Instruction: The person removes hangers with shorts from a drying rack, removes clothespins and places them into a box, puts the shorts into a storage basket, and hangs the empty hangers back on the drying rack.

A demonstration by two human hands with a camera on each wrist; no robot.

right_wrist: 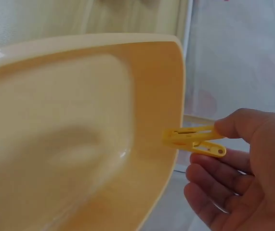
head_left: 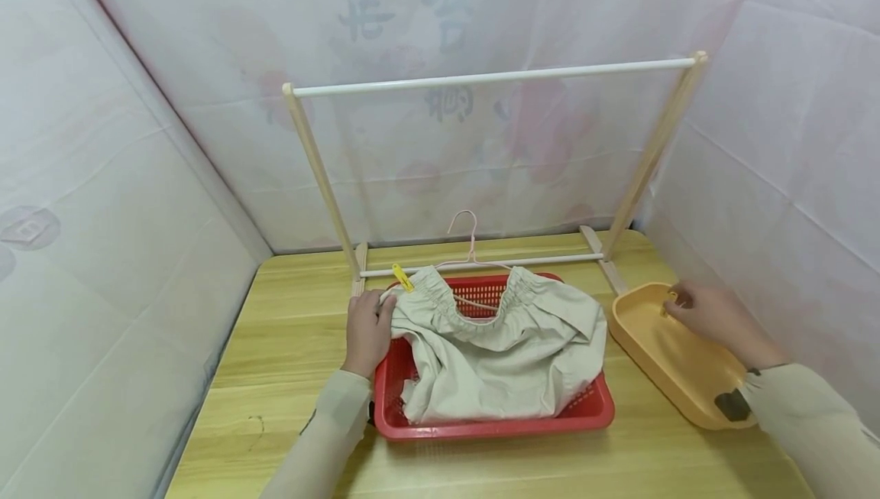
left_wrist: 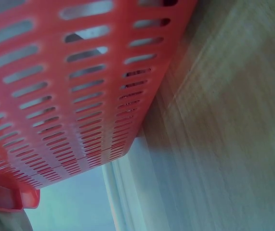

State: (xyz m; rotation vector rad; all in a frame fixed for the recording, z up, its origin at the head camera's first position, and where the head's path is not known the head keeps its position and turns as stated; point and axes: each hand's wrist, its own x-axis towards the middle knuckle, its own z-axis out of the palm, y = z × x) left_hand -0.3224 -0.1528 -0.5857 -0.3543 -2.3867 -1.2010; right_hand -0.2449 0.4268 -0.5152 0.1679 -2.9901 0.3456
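Head view, left to right: white sheeting point(head_left: 103, 140) with faint printed patterns stands beside a yellowish, wood-grained surface point(head_left: 296, 331). The person's left hand point(head_left: 367, 331), in a pale sleeve, is closed on the left corner of a garment point(head_left: 502, 377), fingers and thumb pinching the cloth at the waist. Just beside that hand, a bright yellow clothespin point(head_left: 403, 278) is clipped on the waistband. The garment is plain, pale greenish-cream cloth, softly wrinkled, with a gathered elastic waist that dips in the middle. It lies draped over and inside a red plastic basket point(head_left: 495, 430), whose slotted side fills much of the left wrist view. A thin pink hanger point(head_left: 472, 243) shows at the waist, its hook pointing up. Behind, a rack point(head_left: 495, 78) has pale wooden uprights and white rods. To the right is a smooth, orange-yellow tray point(head_left: 681, 361) with rounded corners. At its far end, the right hand point(head_left: 715, 319) pinches a second clothespin point(right_wrist: 195, 139) between thumb and forefinger, the other fingers loosely bent; this one is glossy yellow plastic with a small round hole in one handle.
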